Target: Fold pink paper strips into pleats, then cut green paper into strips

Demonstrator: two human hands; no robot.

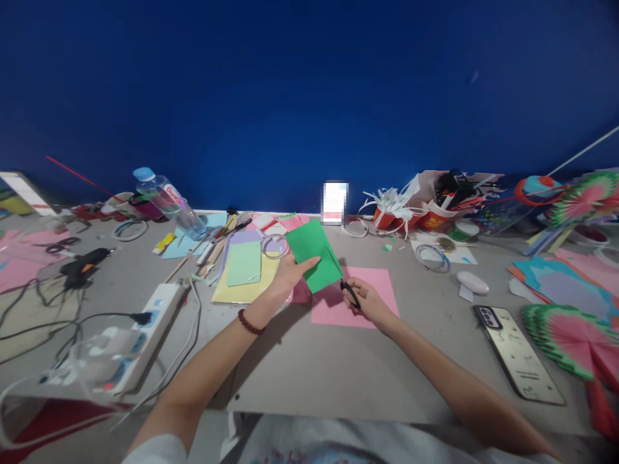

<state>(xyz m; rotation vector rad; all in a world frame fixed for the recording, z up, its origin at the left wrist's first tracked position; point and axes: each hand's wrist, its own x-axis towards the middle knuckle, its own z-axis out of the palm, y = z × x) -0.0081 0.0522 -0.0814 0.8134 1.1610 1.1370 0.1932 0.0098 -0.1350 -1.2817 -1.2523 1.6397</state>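
A green sheet of paper [314, 252] is held up above the table by my left hand [291, 276], thumb across its face and the other fingers behind it. Close to the sheet's lower right corner, my right hand [363, 298] grips black-handled scissors [351, 294]; their blades lie along the sheet's right edge, mostly hidden. Under both hands a pink sheet [358, 296] lies flat on the table. Left of my left hand rest a light green sheet [244, 263] and a yellow sheet [242, 293].
A white power strip [149, 335] with cables is at the left, near a leaning bottle [171, 200]. To the right lie a phone [520, 354] and a pink-green paper fan [575, 341]. Red cups [432, 216] and a lit phone screen [334, 201] stand by the blue wall.
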